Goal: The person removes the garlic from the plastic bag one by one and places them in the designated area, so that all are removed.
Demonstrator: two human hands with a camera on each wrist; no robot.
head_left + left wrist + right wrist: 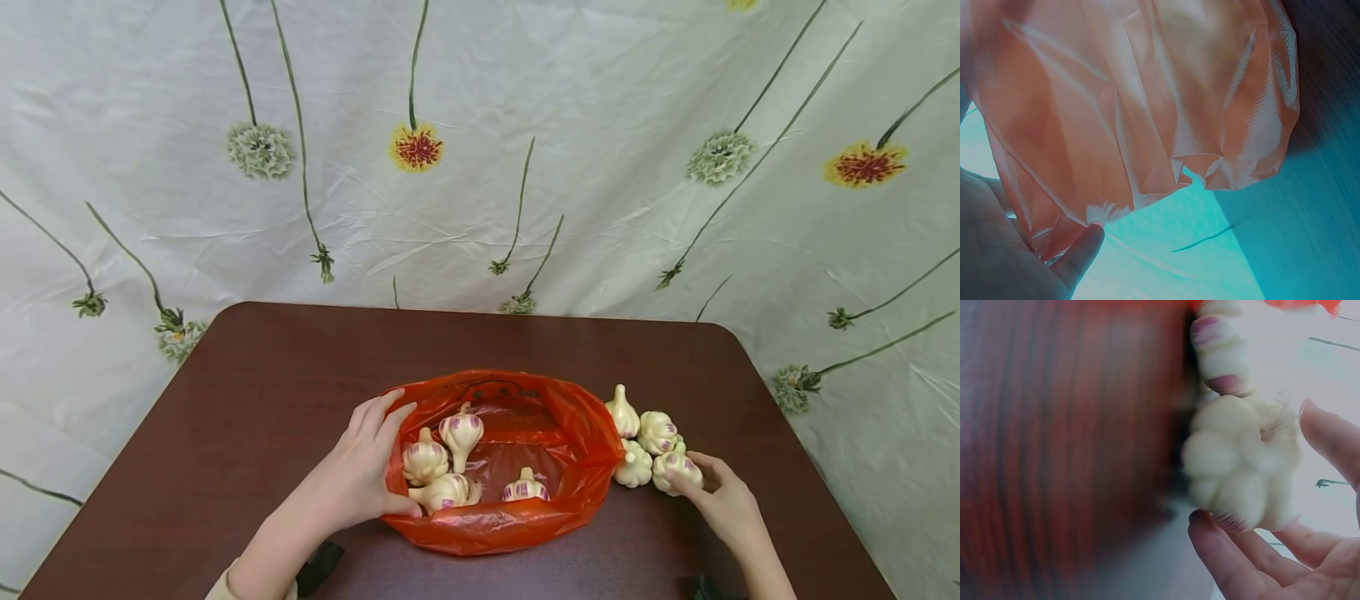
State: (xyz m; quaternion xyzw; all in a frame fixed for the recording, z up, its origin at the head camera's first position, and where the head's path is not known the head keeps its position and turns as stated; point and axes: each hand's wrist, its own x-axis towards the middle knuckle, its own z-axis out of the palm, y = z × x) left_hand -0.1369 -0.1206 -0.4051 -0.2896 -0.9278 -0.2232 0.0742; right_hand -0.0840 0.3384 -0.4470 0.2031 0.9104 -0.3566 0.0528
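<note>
The bag (pixel 498 533) is thin, glossy red plastic film, crumpled into sharp creases that catch bright streaks of light; the left wrist view shows it translucent. To its right, the garlic bulbs (pixel 632 464) look smooth with a soft sheen, their rounded cloves swelling under the surface; one carries a tuft of dry, wiry roots (pixel 1280 419). The tabletop (pixel 225 433) has a smooth, dark reddish-brown wood-grain finish. Beyond the far edge, the flower-printed sheet (pixel 600 100) is wrinkled and faintly shiny.
</note>
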